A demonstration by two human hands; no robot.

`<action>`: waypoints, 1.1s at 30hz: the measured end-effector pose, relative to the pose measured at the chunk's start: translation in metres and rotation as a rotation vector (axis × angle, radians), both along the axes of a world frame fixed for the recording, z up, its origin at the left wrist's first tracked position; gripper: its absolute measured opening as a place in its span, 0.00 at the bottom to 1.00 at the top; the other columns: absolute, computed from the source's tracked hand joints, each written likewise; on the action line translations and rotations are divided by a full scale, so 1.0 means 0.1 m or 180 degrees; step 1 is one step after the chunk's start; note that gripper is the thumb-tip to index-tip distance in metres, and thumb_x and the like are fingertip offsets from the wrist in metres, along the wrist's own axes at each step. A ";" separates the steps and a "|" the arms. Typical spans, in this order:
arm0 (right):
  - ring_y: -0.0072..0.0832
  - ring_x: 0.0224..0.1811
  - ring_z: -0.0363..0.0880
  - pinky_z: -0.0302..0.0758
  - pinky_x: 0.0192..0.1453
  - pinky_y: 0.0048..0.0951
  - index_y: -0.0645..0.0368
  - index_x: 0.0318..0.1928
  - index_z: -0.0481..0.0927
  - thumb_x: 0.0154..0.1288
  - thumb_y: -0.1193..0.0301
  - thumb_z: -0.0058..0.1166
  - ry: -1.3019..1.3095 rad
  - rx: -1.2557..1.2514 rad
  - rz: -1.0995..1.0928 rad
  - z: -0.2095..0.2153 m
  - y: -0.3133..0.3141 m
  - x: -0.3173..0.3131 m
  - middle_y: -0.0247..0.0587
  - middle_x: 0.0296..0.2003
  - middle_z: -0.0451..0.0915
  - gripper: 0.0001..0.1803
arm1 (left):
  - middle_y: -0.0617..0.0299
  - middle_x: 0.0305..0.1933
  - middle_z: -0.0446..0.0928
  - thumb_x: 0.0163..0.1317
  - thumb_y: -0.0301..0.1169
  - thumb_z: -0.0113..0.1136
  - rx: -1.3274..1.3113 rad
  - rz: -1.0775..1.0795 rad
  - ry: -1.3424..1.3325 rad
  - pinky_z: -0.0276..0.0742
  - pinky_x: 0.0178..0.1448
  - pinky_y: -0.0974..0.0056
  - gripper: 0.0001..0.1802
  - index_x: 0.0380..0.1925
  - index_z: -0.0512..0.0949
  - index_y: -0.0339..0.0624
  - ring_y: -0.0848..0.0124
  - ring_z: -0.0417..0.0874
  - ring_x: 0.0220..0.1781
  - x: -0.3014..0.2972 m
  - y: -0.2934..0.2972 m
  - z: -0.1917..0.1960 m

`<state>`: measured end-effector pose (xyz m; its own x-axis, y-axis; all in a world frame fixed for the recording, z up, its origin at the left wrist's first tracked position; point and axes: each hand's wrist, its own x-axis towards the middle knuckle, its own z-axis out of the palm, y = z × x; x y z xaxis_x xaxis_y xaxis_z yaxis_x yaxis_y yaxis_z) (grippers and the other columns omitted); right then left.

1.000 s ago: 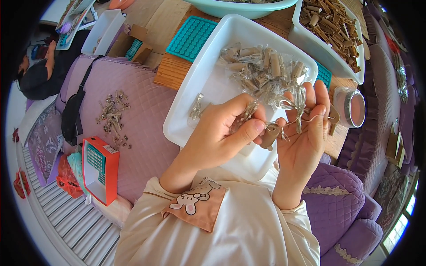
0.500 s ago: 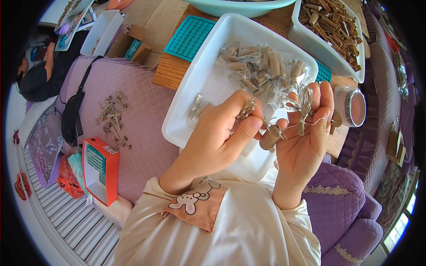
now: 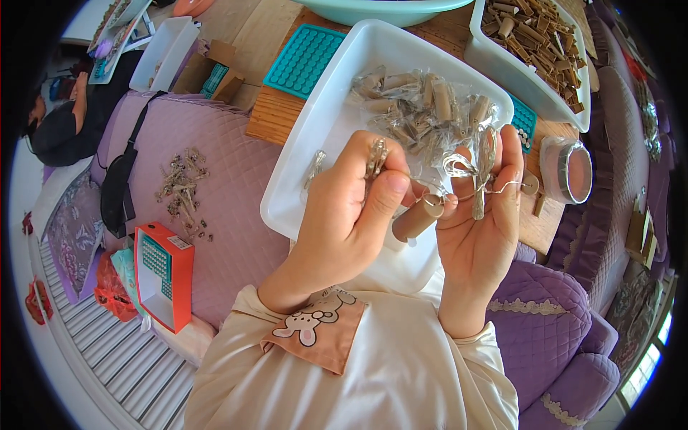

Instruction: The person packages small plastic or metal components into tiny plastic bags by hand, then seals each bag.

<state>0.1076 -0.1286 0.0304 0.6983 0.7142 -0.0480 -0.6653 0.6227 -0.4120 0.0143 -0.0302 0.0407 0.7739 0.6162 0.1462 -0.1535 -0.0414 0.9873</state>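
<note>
My left hand [image 3: 344, 215] is closed, thumb against forefinger, on a small coil of thin silvery wire [image 3: 376, 158]. Beside its fingertips a tan, cork-like cylinder [image 3: 417, 219] hangs from a fine wire. My right hand [image 3: 474, 240] is palm up with its fingers curled, holding a looped bundle of silvery wire [image 3: 485, 172]. A strand runs from that bundle to another tan cylinder [image 3: 530, 184] by the fingertips. Both hands are over the near part of a white tub [image 3: 301, 154], which holds several clear-bagged tan cylinders [image 3: 441, 104] and a small bagged wire coil [image 3: 315, 168].
A second white tub [image 3: 527, 82] of brown pieces stands at far right, near a clear round container [image 3: 566, 170]. A teal dimpled tray [image 3: 304, 61] lies left of the near tub. Wired bits [image 3: 183, 186] and an orange-red box [image 3: 165, 276] are on the purple quilt. Another person [image 3: 64, 129] is at far left.
The hanging cylinder has turned from end-on to lengthwise, pointing down and left. My left hand has rotated slightly, with its wire coil more upright. My right fingers have shifted slightly left around the wire bundle.
</note>
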 end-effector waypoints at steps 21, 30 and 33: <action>0.28 0.52 0.67 0.78 0.37 0.27 0.49 0.60 0.50 0.66 0.63 0.33 -0.0026 -0.0154 -0.0357 0.09 0.03 -0.16 0.32 0.55 0.63 0.23 | 0.56 0.31 0.73 0.61 0.25 0.44 0.0697 0.0648 -0.0668 0.71 0.34 0.72 0.05 0.34 0.64 0.34 0.73 0.76 0.32 0.05 -0.13 -0.17; 0.36 0.53 0.67 0.79 0.35 0.31 0.53 0.57 0.56 0.66 0.63 0.31 -0.0255 0.0023 -0.0417 0.01 0.04 -0.15 0.35 0.52 0.67 0.20 | 0.58 0.33 0.72 0.56 0.26 0.51 0.0428 0.0116 -0.0161 0.70 0.33 0.72 0.09 0.37 0.72 0.35 0.74 0.74 0.30 0.06 -0.03 -0.04; 0.36 0.52 0.68 0.79 0.35 0.30 0.54 0.57 0.56 0.66 0.63 0.31 -0.0385 -0.0008 -0.0480 0.03 0.04 -0.16 0.36 0.51 0.68 0.20 | 0.60 0.30 0.72 0.53 0.27 0.55 0.0698 0.0277 -0.0112 0.69 0.31 0.72 0.06 0.32 0.74 0.37 0.73 0.74 0.29 0.05 -0.01 -0.07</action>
<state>0.0912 -0.1245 0.0336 0.7982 0.6010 0.0410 -0.5101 0.7105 -0.4848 0.0189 -0.0312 0.0337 0.7113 0.6310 0.3097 -0.1741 -0.2687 0.9473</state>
